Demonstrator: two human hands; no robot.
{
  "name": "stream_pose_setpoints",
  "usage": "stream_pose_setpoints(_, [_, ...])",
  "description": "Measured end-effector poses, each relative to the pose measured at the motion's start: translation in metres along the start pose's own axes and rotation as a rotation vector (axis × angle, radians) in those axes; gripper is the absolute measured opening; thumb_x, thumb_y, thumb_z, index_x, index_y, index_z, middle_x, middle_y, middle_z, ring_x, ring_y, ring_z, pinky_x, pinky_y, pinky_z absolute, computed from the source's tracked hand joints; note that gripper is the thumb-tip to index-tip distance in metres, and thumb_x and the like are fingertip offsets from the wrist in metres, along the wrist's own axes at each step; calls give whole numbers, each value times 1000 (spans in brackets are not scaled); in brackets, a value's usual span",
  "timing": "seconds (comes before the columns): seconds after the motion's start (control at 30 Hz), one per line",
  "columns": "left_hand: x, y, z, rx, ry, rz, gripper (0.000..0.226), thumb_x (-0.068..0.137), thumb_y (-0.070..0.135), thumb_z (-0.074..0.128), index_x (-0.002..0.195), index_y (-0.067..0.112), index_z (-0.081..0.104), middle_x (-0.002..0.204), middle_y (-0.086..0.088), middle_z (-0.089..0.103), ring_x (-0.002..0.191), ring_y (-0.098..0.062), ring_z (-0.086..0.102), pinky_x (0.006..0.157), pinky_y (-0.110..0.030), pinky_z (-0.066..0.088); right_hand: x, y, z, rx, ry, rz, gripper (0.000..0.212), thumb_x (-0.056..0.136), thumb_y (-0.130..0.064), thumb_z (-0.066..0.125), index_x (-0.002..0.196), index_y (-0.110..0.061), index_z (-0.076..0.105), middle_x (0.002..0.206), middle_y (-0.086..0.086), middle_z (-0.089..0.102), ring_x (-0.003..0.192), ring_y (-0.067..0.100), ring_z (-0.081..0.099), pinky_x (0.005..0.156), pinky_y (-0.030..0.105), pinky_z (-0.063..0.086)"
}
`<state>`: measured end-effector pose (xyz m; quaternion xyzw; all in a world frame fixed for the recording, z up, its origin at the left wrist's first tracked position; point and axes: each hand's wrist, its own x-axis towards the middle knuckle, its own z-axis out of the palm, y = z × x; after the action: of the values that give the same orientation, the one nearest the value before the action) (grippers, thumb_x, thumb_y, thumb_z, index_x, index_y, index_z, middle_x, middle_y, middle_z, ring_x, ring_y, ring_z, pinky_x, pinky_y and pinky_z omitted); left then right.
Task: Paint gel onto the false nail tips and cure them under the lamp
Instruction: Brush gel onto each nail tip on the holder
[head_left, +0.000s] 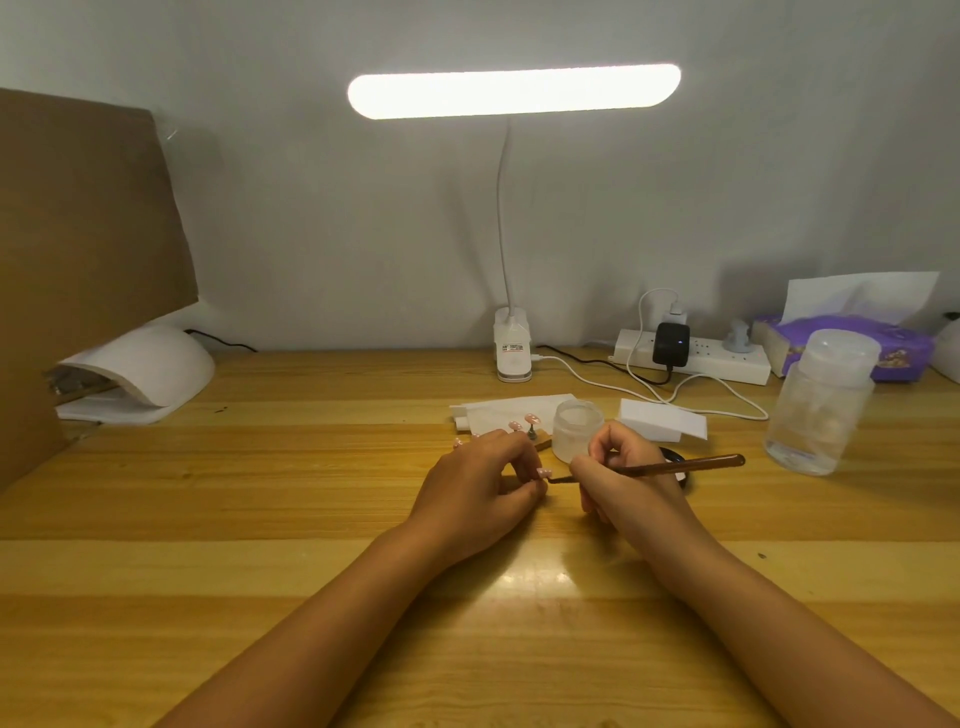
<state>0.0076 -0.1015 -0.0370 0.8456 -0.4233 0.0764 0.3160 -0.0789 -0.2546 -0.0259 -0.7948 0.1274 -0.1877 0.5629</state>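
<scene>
1. Wooden desk (260, 467) is running under a pale wall, and a bar desk lamp (514, 91) is shining down on the work area.
2. Left hand (483, 488) is pinching one false nail tip (543, 473) between thumb and fingers, near the desk centre and low over the wood.
3. Right hand (623, 473) is gripping a brown-handled brush (675, 466) like a pencil. Its bristle end is pointing at the pinched tip. Whether it is actually touching is too small to tell.
4. Judgement: gel is being laid on this tip now, and curing is not yet starting.
5. To do it well, both wrists should probably be bracing on the desk, as they appear to be. The strokes should be running thin and even along the tip's length and stopping short of the pinching fingers, so that gel is not smearing onto skin.
6. More nail tips on stands (523, 422) are waiting just behind the left hand, beside a frosted jar (577, 428), probably the gel supply.
7. White dome curing lamp (156, 364) is sitting at far left, well apart from the hands. Judgement: the wet tip will be needing a level, steady carry across to it.
8. Risk: a loaded brush may be flooding the tip's edges, so wiping off the excess first seems wise.
</scene>
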Motion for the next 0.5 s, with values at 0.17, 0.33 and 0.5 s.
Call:
stream_pose_setpoints(0.17, [0,0,0,-6,-1,1,17,89,32,67,87,40,52,91,18,60,74,8,50,72,-17,39,0,0,-1,68,67,12,9,90,-16,61,84,-11,56,53,-3,61,45,0,52,53,27,41])
stream_pose_setpoints(0.33, [-1,0,1,-9,1,3,19,89,31,67,86,41,52,89,21,58,74,11,49,74,-11,33,0,-1,0,32,44,-4,9,89,-16,61,85,-11,55,55,-2,63,46,-1,54,52,23,41])
stream_pose_setpoints(0.5, [0,-2,2,0,7,-4,20,89,31,68,85,43,52,84,25,54,74,11,50,78,-10,31,-1,0,0,32,7,-6,9,86,-9,60,81,-9,52,50,-2,56,43,0,51,44,17,38])
